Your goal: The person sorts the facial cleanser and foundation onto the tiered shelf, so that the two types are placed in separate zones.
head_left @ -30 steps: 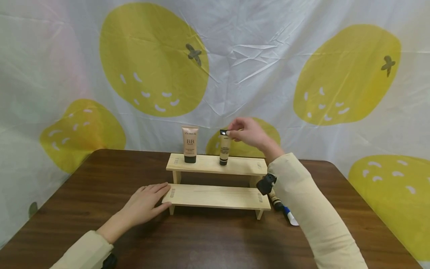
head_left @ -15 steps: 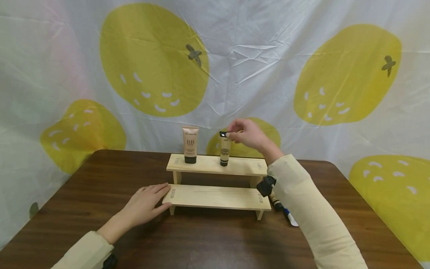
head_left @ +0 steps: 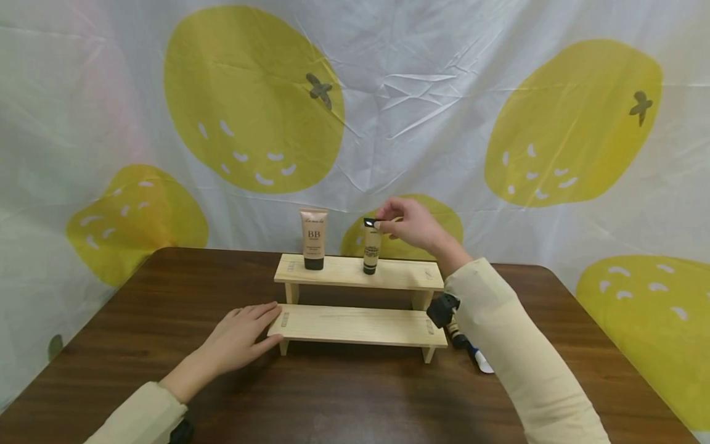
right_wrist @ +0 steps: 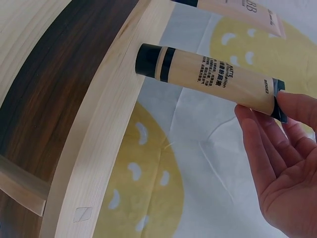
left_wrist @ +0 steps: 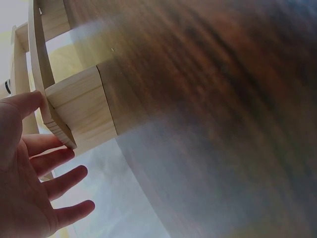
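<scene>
A beige foundation tube (right_wrist: 218, 79) stands cap-down on the upper board of a two-step wooden stand (head_left: 357, 325). My right hand (head_left: 413, 225) pinches its black crimped top end between thumb and fingers; the black cap meets the board. To its left, apart from it, a pinkish BB cream tube (head_left: 314, 240) stands upright on its black cap. My left hand (head_left: 235, 339) rests at the left end of the lower board, fingers fairly straight. In the left wrist view, thumb and fingertips touch the board's end and the other fingers spread free.
More tubes (head_left: 458, 338) lie on the dark wooden table (head_left: 333, 401) right of the stand, partly hidden by the right sleeve; one has a white and blue end. A fruit-print curtain (head_left: 399, 123) hangs right behind the table.
My right hand has lowered very slightly at the foundation tube's top, still pinching it. The left hand, the stand and the BB cream tube have stayed put.
</scene>
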Demonstrator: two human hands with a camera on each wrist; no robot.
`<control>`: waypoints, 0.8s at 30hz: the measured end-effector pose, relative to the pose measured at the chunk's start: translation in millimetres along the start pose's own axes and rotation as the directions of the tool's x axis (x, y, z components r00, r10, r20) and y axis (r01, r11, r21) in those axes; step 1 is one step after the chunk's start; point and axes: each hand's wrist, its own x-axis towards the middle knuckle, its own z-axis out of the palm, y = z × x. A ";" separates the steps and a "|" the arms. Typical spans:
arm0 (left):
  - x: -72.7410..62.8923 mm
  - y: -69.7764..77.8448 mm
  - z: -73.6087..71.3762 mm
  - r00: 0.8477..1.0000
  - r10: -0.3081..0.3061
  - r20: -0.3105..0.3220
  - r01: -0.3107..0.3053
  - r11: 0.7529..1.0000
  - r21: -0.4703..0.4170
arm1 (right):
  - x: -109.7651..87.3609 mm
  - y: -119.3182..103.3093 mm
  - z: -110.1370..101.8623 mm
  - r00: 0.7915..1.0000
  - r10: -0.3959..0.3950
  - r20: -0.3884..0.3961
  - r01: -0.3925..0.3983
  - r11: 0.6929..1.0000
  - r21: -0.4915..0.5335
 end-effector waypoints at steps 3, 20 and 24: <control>-0.1 -0.5 0.8 1.000 0.003 -0.002 -0.003 1.000 0.004 | -0.1 -0.1 -0.5 1.000 -0.011 0.003 0.011 1.000 -0.017; 0.7 -1.5 2.0 1.000 0.004 -0.012 -0.004 1.000 0.005 | -13.1 15.1 -27.9 0.998 -0.025 -0.056 0.026 0.999 0.024; 0.9 -2.4 2.2 1.000 0.002 -0.007 -0.001 1.000 0.007 | -19.5 24.6 -37.5 0.997 -0.022 -0.069 0.022 1.000 0.012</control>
